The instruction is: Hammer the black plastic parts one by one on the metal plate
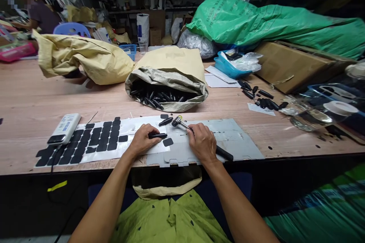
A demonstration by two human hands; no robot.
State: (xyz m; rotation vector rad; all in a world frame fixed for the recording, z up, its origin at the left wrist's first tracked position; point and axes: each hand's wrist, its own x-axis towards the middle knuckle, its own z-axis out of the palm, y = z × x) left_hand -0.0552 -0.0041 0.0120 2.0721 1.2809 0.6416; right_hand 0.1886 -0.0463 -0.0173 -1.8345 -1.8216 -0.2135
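- A big green sack (273,26) is being propped up by a cardboard box (293,62) at the right of the tabletop (99,100).
- A blue basin (226,66) just left of the box is being partly covered by a clear plastic bag (246,60).
- White papers (219,80) are being carried by the tabletop in front of the basin.
- A bundle of clear plastic (196,43) is being partly overhung by the green sack.
- A clear cup (143,48) is being kept just beside a blue basket (129,50).
- A pink tray (19,52) is being supported at the far left, near a co-worker in a dark shirt (44,17).
- A blue chair (71,29) is being partly hidden beyond the tabletop.
- A white bag with a blue mark (143,28) is being stood in the background.
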